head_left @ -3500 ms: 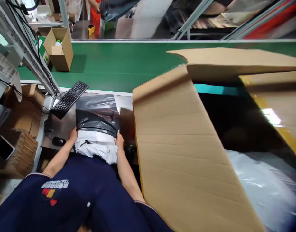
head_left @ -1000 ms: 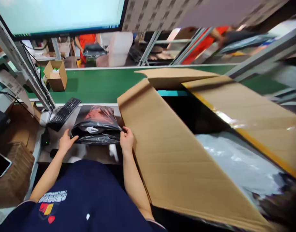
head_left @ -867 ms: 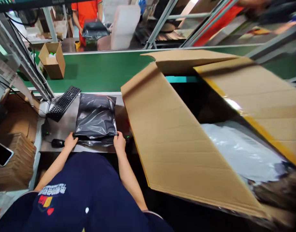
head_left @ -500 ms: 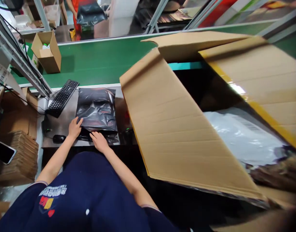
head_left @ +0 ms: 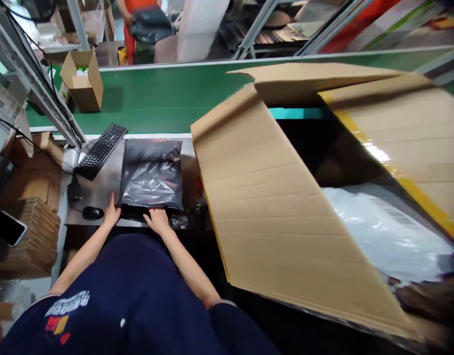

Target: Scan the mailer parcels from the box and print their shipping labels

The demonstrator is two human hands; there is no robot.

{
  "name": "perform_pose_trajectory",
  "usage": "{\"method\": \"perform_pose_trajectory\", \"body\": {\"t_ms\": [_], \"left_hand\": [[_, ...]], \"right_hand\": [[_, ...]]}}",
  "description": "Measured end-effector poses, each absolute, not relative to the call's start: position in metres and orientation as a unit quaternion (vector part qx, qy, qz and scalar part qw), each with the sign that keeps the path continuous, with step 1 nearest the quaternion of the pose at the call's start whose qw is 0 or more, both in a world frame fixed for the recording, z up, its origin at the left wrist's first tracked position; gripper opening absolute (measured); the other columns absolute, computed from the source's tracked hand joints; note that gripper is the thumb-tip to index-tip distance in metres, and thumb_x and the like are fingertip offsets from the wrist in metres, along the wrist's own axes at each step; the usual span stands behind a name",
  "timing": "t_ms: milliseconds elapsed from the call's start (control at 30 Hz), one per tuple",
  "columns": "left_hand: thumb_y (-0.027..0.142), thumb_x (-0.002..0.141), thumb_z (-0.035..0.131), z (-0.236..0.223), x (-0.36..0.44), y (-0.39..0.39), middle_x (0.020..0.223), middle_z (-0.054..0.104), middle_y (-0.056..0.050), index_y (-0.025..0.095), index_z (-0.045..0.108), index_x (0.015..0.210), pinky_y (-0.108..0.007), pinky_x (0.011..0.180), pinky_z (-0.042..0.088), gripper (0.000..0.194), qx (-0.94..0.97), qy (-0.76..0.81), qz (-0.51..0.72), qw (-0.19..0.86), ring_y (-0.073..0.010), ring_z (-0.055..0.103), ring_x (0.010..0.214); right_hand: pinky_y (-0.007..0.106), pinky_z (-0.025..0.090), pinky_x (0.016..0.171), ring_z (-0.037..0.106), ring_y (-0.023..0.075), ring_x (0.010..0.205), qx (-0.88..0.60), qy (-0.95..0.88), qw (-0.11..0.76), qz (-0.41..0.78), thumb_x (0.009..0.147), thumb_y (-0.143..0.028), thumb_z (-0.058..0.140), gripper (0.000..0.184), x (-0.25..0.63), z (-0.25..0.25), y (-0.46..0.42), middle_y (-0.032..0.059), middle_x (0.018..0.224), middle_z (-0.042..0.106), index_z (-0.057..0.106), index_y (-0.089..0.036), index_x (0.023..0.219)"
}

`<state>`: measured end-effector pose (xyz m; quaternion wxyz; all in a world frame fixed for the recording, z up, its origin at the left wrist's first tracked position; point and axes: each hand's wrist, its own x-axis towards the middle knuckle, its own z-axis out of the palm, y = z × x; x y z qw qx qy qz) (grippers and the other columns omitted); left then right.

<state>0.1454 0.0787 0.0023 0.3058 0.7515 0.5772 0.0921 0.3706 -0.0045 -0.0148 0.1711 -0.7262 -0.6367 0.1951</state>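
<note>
A black plastic mailer bag (head_left: 152, 173) lies flat on the grey worktop (head_left: 101, 190) in front of me. My left hand (head_left: 111, 215) rests at its near left corner. My right hand (head_left: 158, 220) presses flat on the bag's near edge, fingers spread over the folded flap. Neither hand lifts anything. A black computer mouse (head_left: 93, 213) sits just left of my left hand.
A black keyboard (head_left: 101, 150) lies at the back left. A large open cardboard box (head_left: 271, 207) with white bagged goods (head_left: 386, 236) fills the right. Behind runs a green conveyor belt (head_left: 164, 98) carrying a small open carton (head_left: 82, 88). A phone (head_left: 8, 228) rests on stacked cardboard at the left.
The white item went into the black bag and the bag was laid flat. My right hand moved from its right corner to the near edge; my left hand slid to the left corner.
</note>
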Motion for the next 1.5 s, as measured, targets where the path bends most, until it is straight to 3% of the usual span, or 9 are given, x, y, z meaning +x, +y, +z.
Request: {"method": "perform_pose_trajectory", "body": {"t_ms": [100, 167, 233, 433, 600, 867, 1033, 1300, 1500], "left_hand": [[0.014, 0.083, 0.065, -0.016, 0.139, 0.072, 0.112, 0.078, -0.015, 0.011, 0.058, 0.148, -0.042, 0.097, 0.061, 0.065, 0.585, 0.663, 0.149, 0.443, -0.0308, 0.075, 0.109], [0.019, 0.085, 0.069, -0.022, 0.132, 0.065, 0.084, 0.077, -0.010, 0.010, 0.073, 0.115, -0.036, 0.078, 0.064, 0.032, 0.508, 0.681, 0.153, 0.504, -0.0259, 0.077, 0.081], [0.027, 0.087, 0.073, -0.025, 0.124, 0.054, 0.073, 0.073, -0.007, 0.011, 0.072, 0.096, -0.031, 0.064, 0.062, 0.019, 0.474, 0.678, 0.145, 0.542, -0.0204, 0.073, 0.064], [0.035, 0.089, 0.077, -0.020, 0.100, 0.027, 0.081, 0.076, -0.009, 0.011, 0.067, 0.090, -0.025, 0.063, 0.061, 0.026, 0.413, 0.658, 0.174, 0.606, -0.0136, 0.071, 0.062], [0.034, 0.088, 0.078, -0.022, 0.098, 0.030, 0.086, 0.076, -0.007, 0.012, 0.065, 0.097, -0.028, 0.069, 0.064, 0.027, 0.407, 0.656, 0.215, 0.598, -0.0141, 0.073, 0.067], [0.025, 0.092, 0.069, -0.017, 0.091, 0.044, 0.080, 0.075, -0.006, 0.011, 0.073, 0.102, -0.033, 0.074, 0.066, 0.017, 0.442, 0.626, 0.201, 0.610, -0.0171, 0.073, 0.070], [0.023, 0.090, 0.071, -0.017, 0.088, 0.048, 0.088, 0.078, -0.009, 0.010, 0.073, 0.100, -0.031, 0.073, 0.065, 0.017, 0.477, 0.593, 0.173, 0.625, -0.0167, 0.073, 0.071], [0.040, 0.088, 0.075, -0.025, 0.093, 0.050, 0.082, 0.076, -0.007, 0.012, 0.073, 0.103, -0.037, 0.077, 0.066, 0.033, 0.517, 0.560, 0.160, 0.627, -0.0208, 0.074, 0.074], [0.049, 0.081, 0.080, -0.024, 0.095, 0.061, 0.081, 0.076, -0.007, 0.013, 0.072, 0.096, -0.036, 0.073, 0.064, 0.040, 0.545, 0.535, 0.148, 0.628, -0.0204, 0.074, 0.070]], "right_hand": [[0.058, 0.041, 0.123, 0.059, 0.0373, 0.139, -0.754, -0.610, 0.128, 0.207, 0.103, -0.038, 0.058, 0.047, 0.368, -0.033, -0.068, 0.0222, 0.143, 0.068, 0.064, -0.015, 0.143], [0.060, 0.035, 0.126, 0.048, 0.0395, 0.151, -0.805, -0.548, 0.099, 0.207, 0.103, -0.038, 0.054, 0.057, 0.375, -0.044, -0.109, 0.0245, 0.157, 0.056, 0.055, -0.011, 0.153], [0.059, 0.036, 0.126, 0.042, 0.0400, 0.155, -0.844, -0.487, 0.090, 0.206, 0.103, -0.036, 0.051, 0.059, 0.385, -0.050, -0.139, 0.0270, 0.163, 0.048, 0.052, -0.005, 0.153], [0.043, 0.053, 0.109, 0.071, 0.0289, 0.122, -0.793, -0.520, 0.193, 0.251, 0.106, -0.031, 0.042, 0.042, 0.375, -0.031, -0.138, 0.0151, 0.131, 0.076, 0.073, -0.018, 0.132], [0.029, 0.057, 0.093, 0.074, 0.0209, 0.107, -0.662, -0.622, 0.230, 0.349, 0.105, -0.026, 0.052, 0.031, 0.307, -0.005, -0.054, 0.0079, 0.115, 0.079, 0.078, -0.024, 0.121], [0.029, 0.053, 0.090, 0.068, 0.0226, 0.112, -0.618, -0.692, 0.176, 0.330, 0.106, -0.027, 0.052, 0.031, 0.248, -0.002, 0.015, 0.0116, 0.122, 0.075, 0.078, -0.021, 0.123], [0.026, 0.052, 0.089, 0.072, 0.0199, 0.103, -0.695, -0.560, 0.238, 0.383, 0.102, -0.023, 0.059, 0.024, 0.258, -0.015, 0.008, 0.0061, 0.115, 0.080, 0.082, -0.022, 0.110], [0.026, 0.054, 0.091, 0.071, 0.0174, 0.102, -0.677, -0.548, 0.329, 0.364, 0.100, -0.026, 0.064, 0.028, 0.255, -0.023, -0.017, 0.0094, 0.125, 0.075, 0.075, -0.019, 0.125], [0.029, 0.055, 0.089, 0.071, 0.0197, 0.095, -0.697, -0.437, 0.435, 0.366, 0.093, -0.024, 0.068, 0.012, 0.249, -0.029, 0.002, 0.0058, 0.101, 0.079, 0.078, -0.022, 0.089]]}}
